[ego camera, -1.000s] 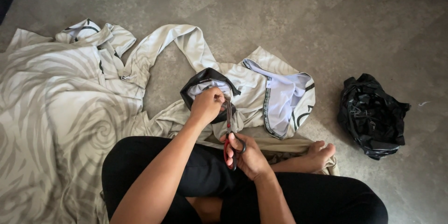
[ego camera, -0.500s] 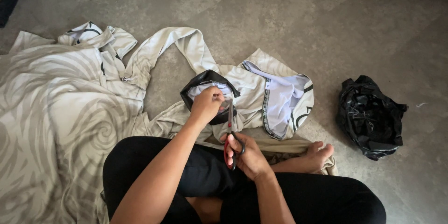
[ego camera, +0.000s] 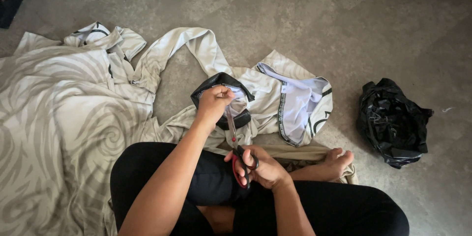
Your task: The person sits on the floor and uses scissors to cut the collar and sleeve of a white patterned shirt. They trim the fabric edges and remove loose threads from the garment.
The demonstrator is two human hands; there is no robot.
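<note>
I sit cross-legged on the floor. My left hand (ego camera: 214, 103) pinches a cuff of pale patterned cloth with a black trim (ego camera: 216, 82) and holds it up. My right hand (ego camera: 260, 168) grips red-handled scissors (ego camera: 239, 159), fingers through the loops. The blades point away from me, up into the cloth just under my left hand. The garment's white lining with a black band (ego camera: 295, 110) lies open to the right of my hands.
A large grey swirl-patterned fabric (ego camera: 59, 127) spreads over the floor at left and under my legs. A crumpled black plastic bag (ego camera: 393, 123) lies at right. My bare foot (ego camera: 339, 159) rests near the fabric's edge. The floor (ego camera: 305, 14) is grey concrete.
Little has moved. My left hand keeps its hold on the black-trimmed cuff and the scissors stay under it; the view has shifted slightly.
</note>
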